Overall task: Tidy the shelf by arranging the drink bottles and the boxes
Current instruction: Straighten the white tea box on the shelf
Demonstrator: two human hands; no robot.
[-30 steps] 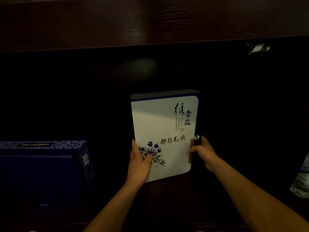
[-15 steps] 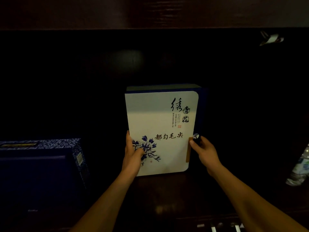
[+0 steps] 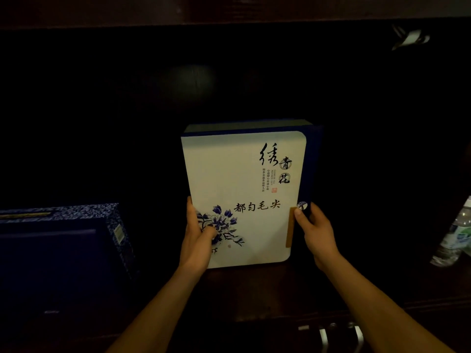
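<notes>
head view: your left grip (image 3: 197, 238) and right grip (image 3: 314, 230) clasp the upright box (image 3: 242, 179) by its sides; stiff, probably light, slick; hold low.

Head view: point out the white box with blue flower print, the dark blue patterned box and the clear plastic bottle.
White box with blue flower print (image 3: 229, 169), head view, blank front face.
Dark blue patterned box (image 3: 76, 209), head view, patterned top edge.
Clear plastic bottle (image 3: 456, 236), head view, label.
</notes>
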